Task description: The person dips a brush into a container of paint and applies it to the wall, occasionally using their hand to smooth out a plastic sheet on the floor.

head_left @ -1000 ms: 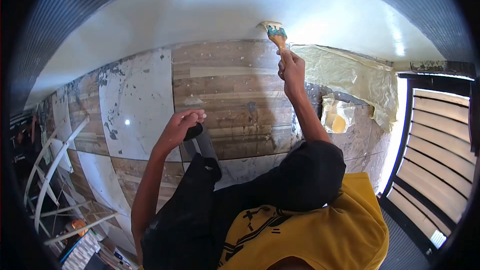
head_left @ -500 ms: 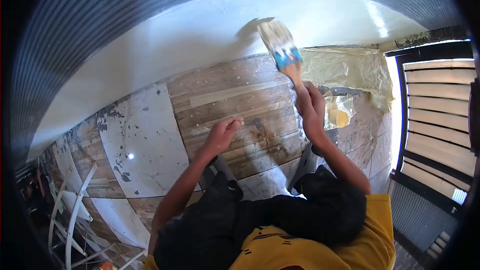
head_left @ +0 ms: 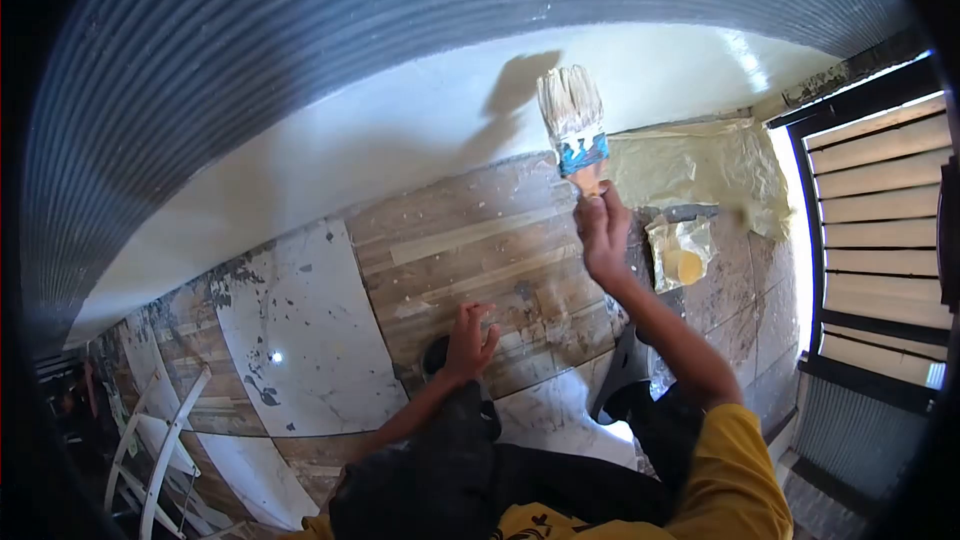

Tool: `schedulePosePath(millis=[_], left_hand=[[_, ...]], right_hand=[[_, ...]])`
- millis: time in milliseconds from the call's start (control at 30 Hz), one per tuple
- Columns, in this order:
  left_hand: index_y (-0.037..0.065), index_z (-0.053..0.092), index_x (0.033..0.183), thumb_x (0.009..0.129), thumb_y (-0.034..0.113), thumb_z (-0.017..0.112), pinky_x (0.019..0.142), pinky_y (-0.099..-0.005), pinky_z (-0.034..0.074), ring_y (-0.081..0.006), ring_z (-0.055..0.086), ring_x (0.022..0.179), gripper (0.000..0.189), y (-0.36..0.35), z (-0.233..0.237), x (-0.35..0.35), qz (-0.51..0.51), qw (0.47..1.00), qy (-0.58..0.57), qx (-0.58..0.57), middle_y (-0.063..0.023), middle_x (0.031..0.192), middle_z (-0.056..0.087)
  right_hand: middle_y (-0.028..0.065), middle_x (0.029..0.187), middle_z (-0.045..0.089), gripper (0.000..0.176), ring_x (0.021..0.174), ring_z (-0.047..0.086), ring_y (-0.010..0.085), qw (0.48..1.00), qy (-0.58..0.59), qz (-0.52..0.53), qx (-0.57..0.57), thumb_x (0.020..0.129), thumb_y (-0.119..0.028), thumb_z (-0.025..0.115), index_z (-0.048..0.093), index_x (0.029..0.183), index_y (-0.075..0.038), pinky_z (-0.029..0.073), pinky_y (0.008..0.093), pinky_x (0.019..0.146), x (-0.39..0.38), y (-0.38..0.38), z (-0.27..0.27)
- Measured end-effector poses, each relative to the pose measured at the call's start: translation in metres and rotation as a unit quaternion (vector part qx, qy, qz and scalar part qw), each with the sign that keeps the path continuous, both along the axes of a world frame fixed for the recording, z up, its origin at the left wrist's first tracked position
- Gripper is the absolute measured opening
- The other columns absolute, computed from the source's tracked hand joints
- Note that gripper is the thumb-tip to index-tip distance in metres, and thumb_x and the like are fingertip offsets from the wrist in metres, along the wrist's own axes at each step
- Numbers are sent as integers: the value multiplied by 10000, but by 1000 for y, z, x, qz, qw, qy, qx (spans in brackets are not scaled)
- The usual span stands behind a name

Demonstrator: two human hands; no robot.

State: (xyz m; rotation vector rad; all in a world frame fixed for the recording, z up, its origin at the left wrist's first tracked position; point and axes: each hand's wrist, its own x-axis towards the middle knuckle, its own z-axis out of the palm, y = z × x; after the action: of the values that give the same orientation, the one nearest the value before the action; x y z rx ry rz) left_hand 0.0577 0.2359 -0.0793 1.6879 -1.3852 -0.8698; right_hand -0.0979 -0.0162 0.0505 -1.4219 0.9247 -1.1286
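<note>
My right hand (head_left: 604, 238) grips the wooden handle of a wide paintbrush (head_left: 573, 115). Its pale, paint-caked bristles point up, and blue shows on the ferrule. Behind the bristles is a smooth white wall band (head_left: 400, 100), where the brush casts a shadow; whether the two touch I cannot tell. Over the tiled floor, near my left knee, my left hand (head_left: 470, 342) hangs with fingers apart and nothing in it. A round yellowish container (head_left: 683, 267) sits on a crumpled sheet right of my right forearm.
Grey corrugated sheeting (head_left: 400, 10) curves above the wall band. Yellowish plastic sheeting (head_left: 690, 165) covers floor near the wall. At the right is a barred metal door (head_left: 880, 205). A white metal frame (head_left: 165, 455) stands at the lower left. My feet are on the floor.
The brush in my right hand is more upright and a little lower in view. My left hand has moved down toward my knee, its fingers now spread. The whole view has shifted slightly.
</note>
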Motion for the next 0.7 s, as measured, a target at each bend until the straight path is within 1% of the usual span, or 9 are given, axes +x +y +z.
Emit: schedulePosePath(millis=[33,100,233,300,467,533,567,633,700], left_hand=[[37,508,1296,932,208,617,861,-390,450,-281,509,933,417,-2,-1,-1,10,1000,0,-5,-188,1199,478],[31,506,1293,934,202,610,859,-381,444,-267,495,924,411,-11,7,-2,13,1000,12,-17,-179,1194,471],[26,503,1284,928,154,619,832,-387,447,-276,494,905,396,-19,13,2,53,998,13,-33,-189,1193,472],[20,503,1280,925,148,620,816,-380,441,-260,480,890,395,-29,16,8,67,996,13,-51,-180,1183,472],[6,503,1261,920,137,623,779,-368,420,-226,445,846,385,-31,19,10,104,992,18,-75,-159,1148,473],[15,488,1267,928,134,596,796,-339,407,-190,432,873,375,-25,19,9,85,995,-4,-55,-143,1158,440],[15,488,1267,928,134,596,796,-339,407,-190,432,873,375,-20,18,7,85,995,-4,-51,-143,1158,440],[17,488,1275,927,126,597,800,-348,421,-199,447,867,381,-6,4,4,79,996,-18,-22,-153,1173,445],[7,487,1269,934,144,600,808,-371,435,-241,472,884,379,12,-12,-1,59,998,-7,-2,-182,1175,463]], right_hand=[[-49,624,473,263,553,413,32,1000,12,-13,-5,1064,-251,498,574,985,-12,324,252,479,8,-1,-11],[-3,588,479,230,527,415,57,996,52,-57,-51,1052,-203,525,587,965,1,324,284,469,34,-5,0],[-30,624,476,260,567,394,33,989,125,-67,-50,1053,-227,540,583,926,-4,302,251,488,51,-30,-27],[105,521,419,240,473,395,121,986,112,-79,-93,1027,-172,564,585,887,21,306,348,458,57,-40,-33],[100,529,422,284,473,386,132,988,96,-91,-77,1034,-188,555,572,846,24,302,355,461,63,-37,-70],[2,612,482,327,563,391,56,992,103,-74,-20,1046,-259,558,553,850,3,305,285,487,60,-32,-93],[2,612,482,327,563,391,56,992,104,-73,-16,1046,-259,558,553,850,3,305,285,487,60,-28,-105],[123,534,420,287,469,387,150,991,101,-92,-8,1034,-218,560,581,870,17,312,383,472,59,-24,-126],[77,562,437,330,522,395,115,987,135,-83,21,1035,-253,563,579,848,19,317,349,488,54,-20,-141]])
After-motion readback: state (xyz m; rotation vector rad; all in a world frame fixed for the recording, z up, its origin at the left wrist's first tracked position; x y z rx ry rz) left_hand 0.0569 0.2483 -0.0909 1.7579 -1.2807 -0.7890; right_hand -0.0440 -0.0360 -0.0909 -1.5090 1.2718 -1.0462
